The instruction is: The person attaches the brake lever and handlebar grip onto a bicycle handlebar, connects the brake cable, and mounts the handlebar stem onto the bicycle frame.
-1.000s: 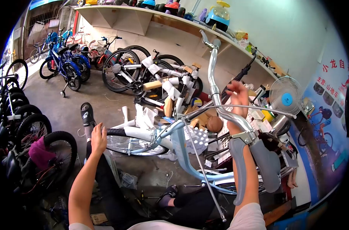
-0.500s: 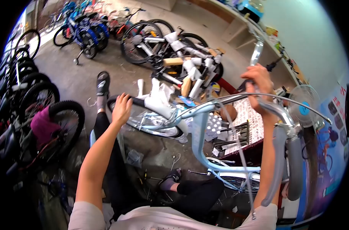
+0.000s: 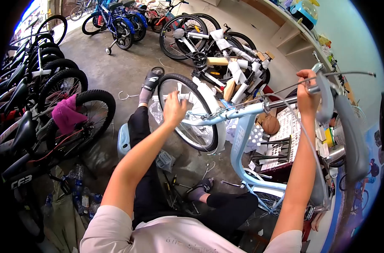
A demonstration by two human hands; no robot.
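A light blue bicycle frame (image 3: 239,143) lies across the middle, its front wheel (image 3: 209,139) to the left. My right hand (image 3: 308,90) is closed round the chrome handlebar (image 3: 316,89) near its centre. Grey grips and brake levers (image 3: 351,135) extend from the bar at the right, and a loose cable (image 3: 304,126) hangs over my right forearm. My left hand (image 3: 174,109) is beside the front wheel, in front of its spokes, with the fingers apart and nothing visible in them.
A row of bicycles (image 3: 61,90) stands at the left, one with a pink cloth (image 3: 67,114). Part-wrapped bicycles (image 3: 225,55) lie at the back. Tools (image 3: 175,183) lie on the floor by my feet. A basketball (image 3: 271,125) sits beyond the frame.
The handlebar has turned and tipped to the right, with my right hand now closed on it. The front wheel has turned to stand more upright in view. My left hand has moved right, towards the wheel.
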